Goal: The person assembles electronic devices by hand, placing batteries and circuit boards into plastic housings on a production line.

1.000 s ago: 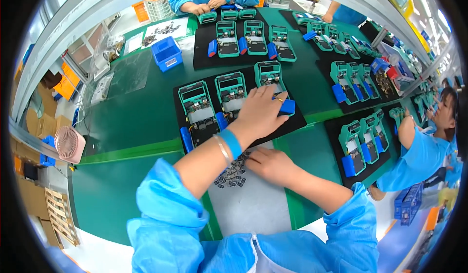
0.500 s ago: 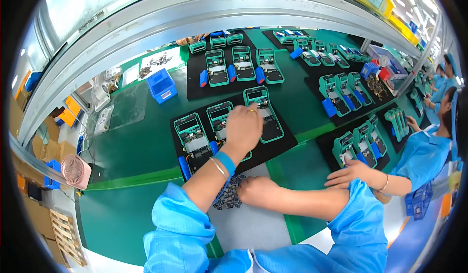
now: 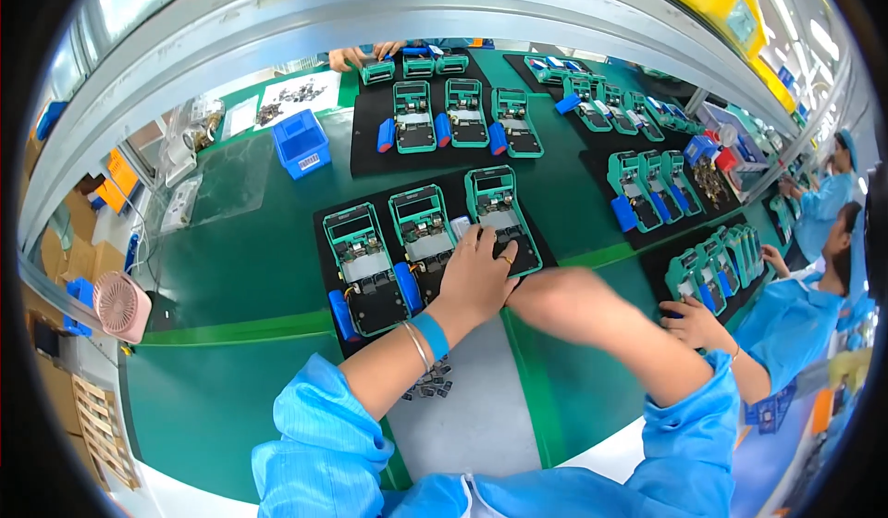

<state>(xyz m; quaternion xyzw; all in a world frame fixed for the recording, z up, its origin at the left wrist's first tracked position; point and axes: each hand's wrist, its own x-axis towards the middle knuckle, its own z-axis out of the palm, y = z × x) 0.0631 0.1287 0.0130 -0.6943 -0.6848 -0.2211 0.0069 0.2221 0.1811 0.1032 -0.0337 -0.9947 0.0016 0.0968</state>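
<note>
My left hand (image 3: pixel 476 273), fingers spread, rests on the lower half of the right-hand green-framed device housing (image 3: pixel 499 205), which shows dark boards inside. Close beside it, my right hand (image 3: pixel 564 303) is smeared by motion near the mat's right corner, so its fingers cannot be made out. Two more housings, a left one (image 3: pixel 356 250) and a middle one (image 3: pixel 421 213), lie open on the same black mat (image 3: pixel 319 227). A blue cylinder (image 3: pixel 342 314) on wires lies beside the left one. Small dark parts (image 3: pixel 433 384) are piled below my left wrist, partly hidden.
A grey sheet (image 3: pixel 481 416) lies in front of me. Beyond stand a blue bin (image 3: pixel 302 143) and more housings (image 3: pixel 465 116) on a second black mat. A pink fan (image 3: pixel 122 307) is at left. On the right, a co-worker's hand (image 3: pixel 694 324) touches other housings. A metal beam crosses overhead.
My right hand has moved from the pile of small parts up and right toward the right housing. My left hand has come down onto that housing, its fingers now spread.
</note>
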